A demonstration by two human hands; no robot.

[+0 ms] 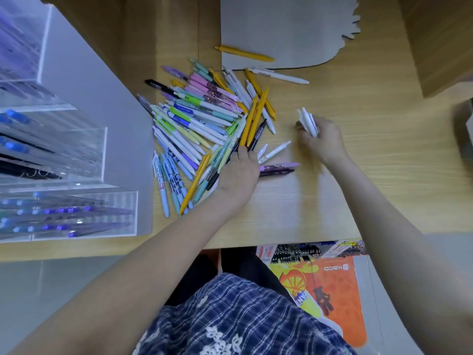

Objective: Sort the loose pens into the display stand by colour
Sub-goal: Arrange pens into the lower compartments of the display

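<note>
Item 1: my right hand [323, 139], out over the right half of the wooden desk [358, 190]. Fingers curled round a small bundle of white pens [309, 122], tips fanning up and to the left. The hand is motion-blurred, so the count in the bundle cannot be told.

Item 2: my left hand [239, 172], laid on the right fringe of the pen pile [202, 124]. Fingers reach forward onto the pens, tips touching a yellow pen [252, 121] and a black pen [257, 135] beside it. Whether they pinch either one, I cannot tell.

Item 3: the pile itself, loose and unsorted, toward the left side of the desk: white, mint, pink, purple, pale blue, green-banded, yellow, black barrels lying crossed over one another.

Item 4: strays. Two short white pens [273, 151] between my hands. A lilac pen [280, 165] and a dark purple pen [277, 172] just right of my left wrist, touching side by side. One yellow pen [244, 53] and one long white pen [279, 75] toward the far edge, lying on or against a grey card sheet [281, 29].

Item 5: clear acrylic display stand [76, 149], at the left edge, tiered compartments. Blue and purple pens in the near tier, dark and blue ones above.

Item 6: an orange printed bag [332, 290] below the near edge.
</note>
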